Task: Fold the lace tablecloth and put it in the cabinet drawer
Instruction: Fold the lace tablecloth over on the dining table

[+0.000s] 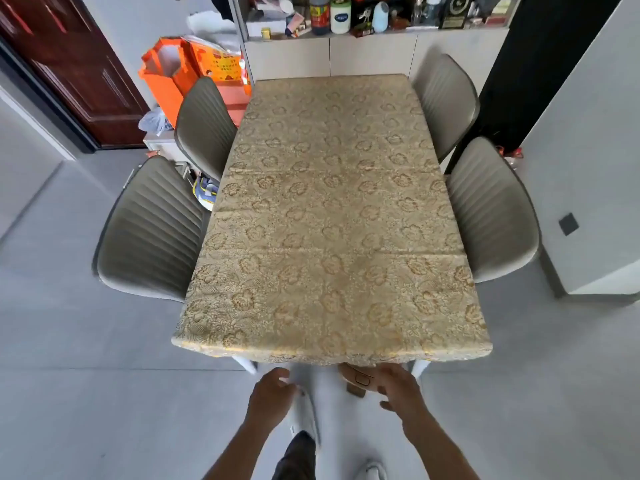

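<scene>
A gold lace tablecloth (332,216) with a flower pattern lies spread flat over the whole dining table, its near edge hanging a little over the front. My left hand (272,398) hovers just below and in front of that near edge, fingers loosely curled and holding nothing. Slightly to the right, my right hand (398,389) is spread with its fingers apart, close under the hanging edge but not gripping it. The cabinet (374,55) with flat pale fronts stands against the wall beyond the table's far end.
Four grey padded chairs flank the table, two at the left (152,226) and two at the right (491,206). Orange bags (173,74) sit at the back left by a dark red door (69,64). A wooden stool (356,379) shows under the table's near end. The cabinet top is crowded with bottles.
</scene>
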`<act>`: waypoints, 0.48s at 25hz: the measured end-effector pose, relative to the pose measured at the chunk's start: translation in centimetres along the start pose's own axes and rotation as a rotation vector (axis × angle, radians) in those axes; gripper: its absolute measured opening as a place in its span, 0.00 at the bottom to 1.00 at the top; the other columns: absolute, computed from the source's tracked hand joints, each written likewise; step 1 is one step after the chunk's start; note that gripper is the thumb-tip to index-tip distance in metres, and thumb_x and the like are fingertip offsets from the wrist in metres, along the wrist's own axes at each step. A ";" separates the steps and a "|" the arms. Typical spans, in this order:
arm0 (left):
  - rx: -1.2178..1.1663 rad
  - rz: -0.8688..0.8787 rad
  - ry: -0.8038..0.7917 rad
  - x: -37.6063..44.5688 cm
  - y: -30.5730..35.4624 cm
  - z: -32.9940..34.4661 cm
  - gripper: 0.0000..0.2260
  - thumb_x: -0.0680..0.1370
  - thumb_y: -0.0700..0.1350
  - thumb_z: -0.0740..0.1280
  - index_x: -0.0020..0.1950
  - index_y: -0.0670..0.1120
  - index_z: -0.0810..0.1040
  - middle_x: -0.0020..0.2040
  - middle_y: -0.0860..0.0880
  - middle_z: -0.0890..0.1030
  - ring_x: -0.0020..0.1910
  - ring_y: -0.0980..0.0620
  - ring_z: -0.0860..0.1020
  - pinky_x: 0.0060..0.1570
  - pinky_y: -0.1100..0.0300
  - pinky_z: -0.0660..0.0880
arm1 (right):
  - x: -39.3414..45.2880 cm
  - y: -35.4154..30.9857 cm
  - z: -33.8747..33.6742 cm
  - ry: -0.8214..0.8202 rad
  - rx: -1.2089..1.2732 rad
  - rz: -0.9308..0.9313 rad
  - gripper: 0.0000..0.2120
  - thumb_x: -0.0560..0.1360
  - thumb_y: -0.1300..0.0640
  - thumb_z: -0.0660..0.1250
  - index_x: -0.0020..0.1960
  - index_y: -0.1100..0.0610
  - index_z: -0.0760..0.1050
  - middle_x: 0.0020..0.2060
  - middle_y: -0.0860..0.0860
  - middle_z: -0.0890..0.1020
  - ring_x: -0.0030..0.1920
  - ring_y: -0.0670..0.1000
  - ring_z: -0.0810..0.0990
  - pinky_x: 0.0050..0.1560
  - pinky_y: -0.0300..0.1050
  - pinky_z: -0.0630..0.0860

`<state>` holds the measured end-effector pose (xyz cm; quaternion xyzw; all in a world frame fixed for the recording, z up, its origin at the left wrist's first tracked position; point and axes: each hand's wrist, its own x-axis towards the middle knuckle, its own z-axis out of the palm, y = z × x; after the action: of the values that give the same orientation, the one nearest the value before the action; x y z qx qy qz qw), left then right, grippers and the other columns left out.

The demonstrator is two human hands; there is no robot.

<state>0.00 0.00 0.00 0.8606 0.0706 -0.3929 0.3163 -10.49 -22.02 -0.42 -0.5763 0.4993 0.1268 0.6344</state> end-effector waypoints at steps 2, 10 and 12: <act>-0.024 -0.095 0.056 2.9 0.0 0.4 0.12 0.73 0.46 0.65 0.56 0.50 0.78 0.51 0.49 0.82 0.51 0.48 0.81 0.51 0.57 0.75 | 2.5 -0.8 0.9 0.023 0.092 0.071 0.04 0.76 0.58 0.65 0.49 0.53 0.78 0.34 0.45 0.85 0.33 0.44 0.84 0.40 0.46 0.73; -0.542 -0.556 -0.041 12.4 2.7 0.2 0.12 0.76 0.49 0.69 0.45 0.39 0.78 0.42 0.40 0.82 0.36 0.42 0.78 0.36 0.57 0.73 | 10.0 -1.7 4.0 0.261 0.301 0.457 0.11 0.73 0.53 0.70 0.41 0.60 0.74 0.39 0.55 0.77 0.38 0.56 0.73 0.38 0.48 0.67; -0.627 -0.605 -0.004 13.2 2.5 0.4 0.12 0.77 0.47 0.69 0.44 0.38 0.78 0.40 0.40 0.82 0.33 0.44 0.77 0.33 0.58 0.73 | 11.2 -1.1 3.7 0.272 0.371 0.473 0.13 0.76 0.50 0.68 0.44 0.60 0.76 0.41 0.55 0.82 0.42 0.58 0.78 0.43 0.50 0.72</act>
<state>9.65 -3.85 -8.46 0.6626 0.4348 -0.4291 0.4334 -2.59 -23.87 -9.07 -0.3306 0.7142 0.0994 0.6088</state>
